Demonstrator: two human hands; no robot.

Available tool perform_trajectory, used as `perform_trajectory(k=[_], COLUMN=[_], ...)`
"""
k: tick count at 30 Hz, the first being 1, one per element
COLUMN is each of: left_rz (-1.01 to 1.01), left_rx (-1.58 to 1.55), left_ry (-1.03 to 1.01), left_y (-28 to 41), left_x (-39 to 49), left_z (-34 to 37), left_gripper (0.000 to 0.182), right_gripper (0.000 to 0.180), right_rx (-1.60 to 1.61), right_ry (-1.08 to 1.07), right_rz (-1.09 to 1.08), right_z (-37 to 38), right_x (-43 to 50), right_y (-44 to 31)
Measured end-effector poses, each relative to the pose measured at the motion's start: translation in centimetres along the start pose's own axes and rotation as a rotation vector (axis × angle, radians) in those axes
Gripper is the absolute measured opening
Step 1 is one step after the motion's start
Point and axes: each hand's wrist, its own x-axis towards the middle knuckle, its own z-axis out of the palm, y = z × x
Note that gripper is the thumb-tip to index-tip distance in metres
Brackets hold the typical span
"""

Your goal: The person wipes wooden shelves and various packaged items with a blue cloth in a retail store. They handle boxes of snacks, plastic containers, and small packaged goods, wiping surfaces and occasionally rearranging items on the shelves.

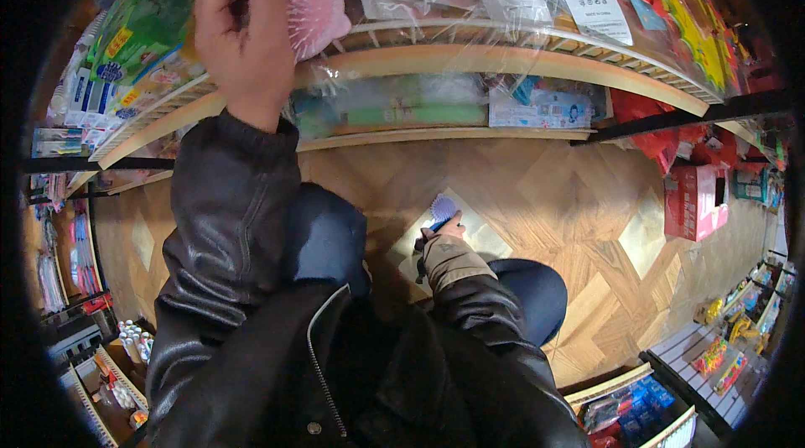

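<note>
My left hand [248, 39] is raised to the wire-fronted shelf, its thumb and fingertips closed at the edge of a pink shell-shaped bristled brush [314, 14] wrapped in clear plastic. A second pink piece lies partly over it at the top edge. Low in front of my body, my right hand [448, 229] grips a brush with a round lilac bristled head [443, 206] and a dark handle. The handle is mostly hidden by the fingers, and a dark strap-like part hangs below them.
Clear-wrapped goods fill the shelf [541, 61] ahead, with packages on a lower shelf [402, 141]. A red box [695, 202] stands at the right. Black shelf bars [654, 123] cross at both sides. Bins of small goods [629, 413] are at the lower right; patterned wooden floor lies below.
</note>
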Motion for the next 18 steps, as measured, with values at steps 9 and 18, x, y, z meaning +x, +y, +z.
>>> perform_trajectory(k=[9,18], left_rz=[0.04,0.077], left_rx=[0.005,0.111], left_ry=[0.021,0.027], left_y=[0.8,0.6], left_x=[0.3,0.3], left_z=[0.7,0.7], left_gripper=[0.021,0.019], right_gripper=[0.091,0.076], right_rx=[-0.297,-0.18], right_ry=[0.074,0.008], right_rz=[-0.291,-0.2], right_z=[0.9,-0.5], right_x=[5.4,6.6], right_y=[-2.7,0.1])
